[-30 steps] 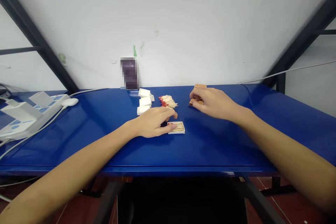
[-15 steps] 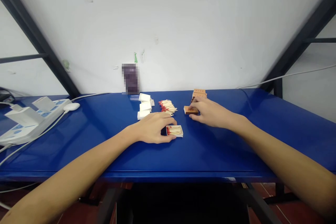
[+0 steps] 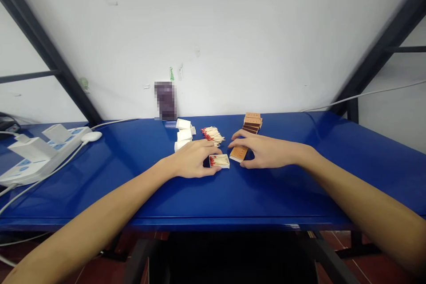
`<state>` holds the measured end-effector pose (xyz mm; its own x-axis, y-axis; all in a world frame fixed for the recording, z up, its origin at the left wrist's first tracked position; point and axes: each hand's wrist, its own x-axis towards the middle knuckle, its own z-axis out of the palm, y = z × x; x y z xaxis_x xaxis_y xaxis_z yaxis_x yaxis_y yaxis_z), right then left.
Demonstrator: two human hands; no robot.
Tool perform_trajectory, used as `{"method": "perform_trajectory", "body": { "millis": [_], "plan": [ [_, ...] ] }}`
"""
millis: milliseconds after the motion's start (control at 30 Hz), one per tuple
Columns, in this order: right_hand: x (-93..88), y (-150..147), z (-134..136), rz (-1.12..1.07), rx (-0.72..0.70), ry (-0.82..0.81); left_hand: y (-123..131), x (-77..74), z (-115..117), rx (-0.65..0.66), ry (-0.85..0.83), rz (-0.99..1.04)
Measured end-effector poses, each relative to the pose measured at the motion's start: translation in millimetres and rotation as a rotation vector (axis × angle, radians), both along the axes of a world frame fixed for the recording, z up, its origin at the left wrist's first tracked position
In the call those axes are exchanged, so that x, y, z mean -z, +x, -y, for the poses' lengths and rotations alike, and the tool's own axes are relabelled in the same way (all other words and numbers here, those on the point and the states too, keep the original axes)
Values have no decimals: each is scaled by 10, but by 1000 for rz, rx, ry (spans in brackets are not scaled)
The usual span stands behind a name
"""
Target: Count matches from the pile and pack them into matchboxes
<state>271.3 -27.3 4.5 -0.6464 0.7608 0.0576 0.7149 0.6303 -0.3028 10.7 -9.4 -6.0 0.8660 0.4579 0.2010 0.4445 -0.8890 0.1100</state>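
Observation:
A white matchbox tray (image 3: 224, 161) filled with red-tipped matches lies on the blue table, its long side running left to right. My left hand (image 3: 191, 159) grips it at its left end, fingers on the far side and thumb on the near side. Just right of the tray is an orange-brown matchbox sleeve (image 3: 238, 153), slightly turned, with a pale end facing me. My right hand (image 3: 266, 151) curls around the sleeve, fingers beyond it and thumb at its near edge. A small gap separates tray and sleeve. Behind them is a pile of loose matches (image 3: 213, 135).
Several white trays (image 3: 184, 135) lie behind my left hand. More matchbox sleeves (image 3: 253, 120) are stacked at the back right. A power strip (image 3: 40, 155) with plugs and cables occupies the left side. A blurred dark purple object (image 3: 165, 101) stands against the wall.
My right hand has drawn one sleeve away from the stack, toward me and slightly left, turning it. The left hand has shifted the match-filled tray slightly back and left.

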Motion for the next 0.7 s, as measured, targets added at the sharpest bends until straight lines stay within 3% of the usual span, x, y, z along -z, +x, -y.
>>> {"method": "perform_trajectory", "body": {
  "millis": [700],
  "plan": [
    [-102,-166,104,-41,-10,-10,4,31,-26,-20,-4,56]
  ]
}}
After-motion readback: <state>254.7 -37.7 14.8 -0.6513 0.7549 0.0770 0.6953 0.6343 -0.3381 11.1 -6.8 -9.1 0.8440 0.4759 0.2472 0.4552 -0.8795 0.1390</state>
